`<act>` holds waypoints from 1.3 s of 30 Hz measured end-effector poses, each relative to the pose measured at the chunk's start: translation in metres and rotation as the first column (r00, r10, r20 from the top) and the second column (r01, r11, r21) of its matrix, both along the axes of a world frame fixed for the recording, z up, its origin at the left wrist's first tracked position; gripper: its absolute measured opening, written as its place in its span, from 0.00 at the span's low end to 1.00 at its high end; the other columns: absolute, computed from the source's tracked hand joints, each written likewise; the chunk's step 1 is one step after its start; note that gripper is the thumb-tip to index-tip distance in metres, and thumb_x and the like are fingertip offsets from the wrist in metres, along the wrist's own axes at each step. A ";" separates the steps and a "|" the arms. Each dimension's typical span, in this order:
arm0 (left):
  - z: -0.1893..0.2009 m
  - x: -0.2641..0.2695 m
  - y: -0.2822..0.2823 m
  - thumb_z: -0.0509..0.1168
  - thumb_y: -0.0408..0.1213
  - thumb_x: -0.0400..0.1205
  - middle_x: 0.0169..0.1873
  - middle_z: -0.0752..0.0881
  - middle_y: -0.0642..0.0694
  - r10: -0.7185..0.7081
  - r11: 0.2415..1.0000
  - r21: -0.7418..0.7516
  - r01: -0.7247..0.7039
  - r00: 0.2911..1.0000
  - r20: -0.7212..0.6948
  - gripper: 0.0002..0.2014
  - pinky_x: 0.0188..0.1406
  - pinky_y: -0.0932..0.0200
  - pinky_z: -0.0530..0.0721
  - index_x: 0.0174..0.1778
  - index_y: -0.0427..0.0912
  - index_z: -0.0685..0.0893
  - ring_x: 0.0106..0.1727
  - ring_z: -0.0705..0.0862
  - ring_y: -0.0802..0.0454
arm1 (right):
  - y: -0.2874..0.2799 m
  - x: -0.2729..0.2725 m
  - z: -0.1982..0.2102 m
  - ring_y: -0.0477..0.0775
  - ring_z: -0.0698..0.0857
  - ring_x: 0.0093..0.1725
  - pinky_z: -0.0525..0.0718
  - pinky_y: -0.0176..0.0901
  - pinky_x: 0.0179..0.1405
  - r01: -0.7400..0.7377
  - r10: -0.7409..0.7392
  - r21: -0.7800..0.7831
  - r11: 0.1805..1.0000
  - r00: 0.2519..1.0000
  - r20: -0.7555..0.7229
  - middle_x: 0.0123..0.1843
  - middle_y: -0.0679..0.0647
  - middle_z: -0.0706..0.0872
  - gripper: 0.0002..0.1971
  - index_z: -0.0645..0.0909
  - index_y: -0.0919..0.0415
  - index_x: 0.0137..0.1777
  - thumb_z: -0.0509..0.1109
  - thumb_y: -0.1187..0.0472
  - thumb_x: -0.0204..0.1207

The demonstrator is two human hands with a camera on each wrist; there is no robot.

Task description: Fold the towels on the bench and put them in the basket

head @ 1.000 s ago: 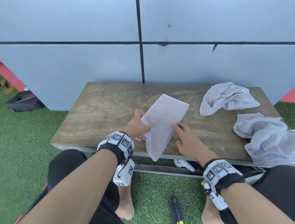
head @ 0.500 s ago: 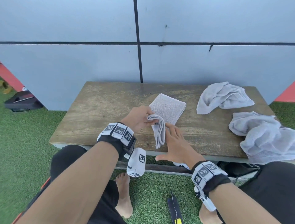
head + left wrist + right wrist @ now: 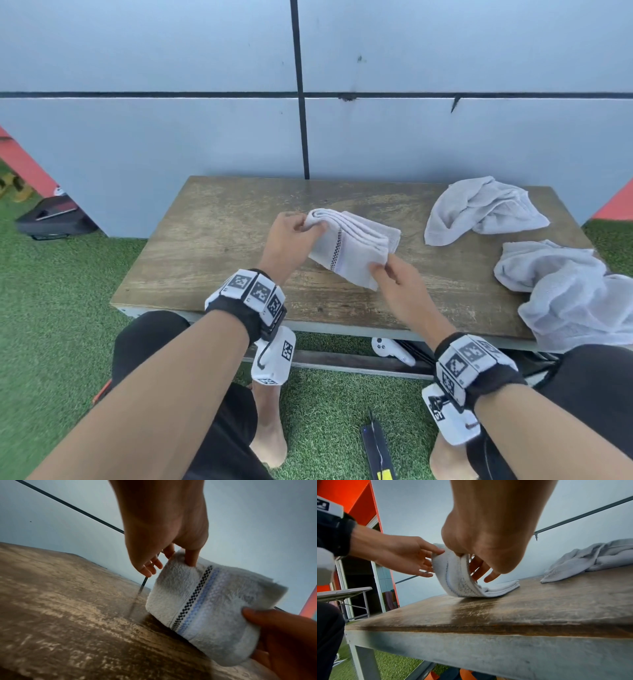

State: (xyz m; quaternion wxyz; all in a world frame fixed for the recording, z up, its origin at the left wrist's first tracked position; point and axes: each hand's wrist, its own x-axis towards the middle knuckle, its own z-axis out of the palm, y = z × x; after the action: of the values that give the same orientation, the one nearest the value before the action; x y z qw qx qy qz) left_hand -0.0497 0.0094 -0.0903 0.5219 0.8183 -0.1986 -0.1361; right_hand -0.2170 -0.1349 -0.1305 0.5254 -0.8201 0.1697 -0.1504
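Fingers (image 3: 317, 229) of both hands pinch the soft, light folded towel (image 3: 352, 251) at opposite corners, its far edge touching the surface (image 3: 219, 246).

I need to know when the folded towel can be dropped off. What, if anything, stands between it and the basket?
That cannot be told: no basket shows in any view. The folded towel is gripped by the left hand and right hand over the bench; two unfolded towels lie apart, to its right.
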 end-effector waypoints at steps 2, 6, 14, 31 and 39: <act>-0.004 -0.002 0.006 0.68 0.57 0.79 0.40 0.85 0.45 -0.043 0.999 -0.034 0.040 0.997 -0.068 0.26 0.42 0.52 0.78 0.48 0.31 0.86 0.40 0.80 0.52 | -0.008 0.000 0.003 0.58 0.87 0.57 0.87 0.57 0.54 0.028 -0.026 0.082 0.996 0.999 -0.027 0.58 0.48 0.90 0.12 0.83 0.48 0.66 0.60 0.53 0.89; -0.018 -0.011 0.010 0.63 0.56 0.85 0.34 0.76 0.44 -0.105 0.994 0.015 0.106 0.993 -0.050 0.24 0.36 0.58 0.70 0.38 0.36 0.76 0.35 0.73 0.53 | -0.014 0.002 0.008 0.58 0.89 0.56 0.86 0.54 0.48 0.067 -0.037 0.202 0.977 0.988 -0.149 0.56 0.55 0.90 0.10 0.85 0.55 0.56 0.62 0.55 0.88; -0.057 -0.013 0.005 0.61 0.50 0.88 0.32 0.70 0.48 -0.038 0.965 0.254 0.065 0.993 -0.111 0.17 0.31 0.57 0.65 0.39 0.43 0.69 0.32 0.69 0.51 | -0.010 0.006 -0.009 0.55 0.89 0.53 0.93 0.57 0.47 0.029 0.029 0.140 0.990 0.919 -0.394 0.57 0.57 0.89 0.14 0.83 0.61 0.59 0.60 0.54 0.89; -0.082 -0.007 -0.054 0.54 0.51 0.91 0.47 0.85 0.42 -0.119 0.876 0.483 -0.012 0.963 0.241 0.16 0.41 0.49 0.78 0.65 0.45 0.77 0.45 0.83 0.38 | -0.027 0.015 -0.028 0.51 0.68 0.26 0.66 0.44 0.26 0.214 -0.265 -0.164 0.963 0.858 -0.440 0.26 0.52 0.71 0.20 0.67 0.59 0.31 0.61 0.56 0.85; -0.084 -0.008 -0.055 0.50 0.52 0.91 0.48 0.87 0.40 -0.152 0.837 0.547 -0.034 0.945 0.291 0.17 0.37 0.49 0.75 0.65 0.44 0.73 0.44 0.84 0.36 | -0.030 0.018 -0.026 0.51 0.67 0.25 0.65 0.43 0.24 0.160 -0.218 -0.156 0.975 0.836 -0.504 0.26 0.52 0.70 0.18 0.66 0.59 0.30 0.61 0.57 0.83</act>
State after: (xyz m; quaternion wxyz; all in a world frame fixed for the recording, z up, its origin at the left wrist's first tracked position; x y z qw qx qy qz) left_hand -0.0580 -0.0460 -0.1739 0.2236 0.9370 -0.2597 -0.0677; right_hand -0.1986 -0.1647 -0.1560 0.3978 -0.8364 0.3768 0.0157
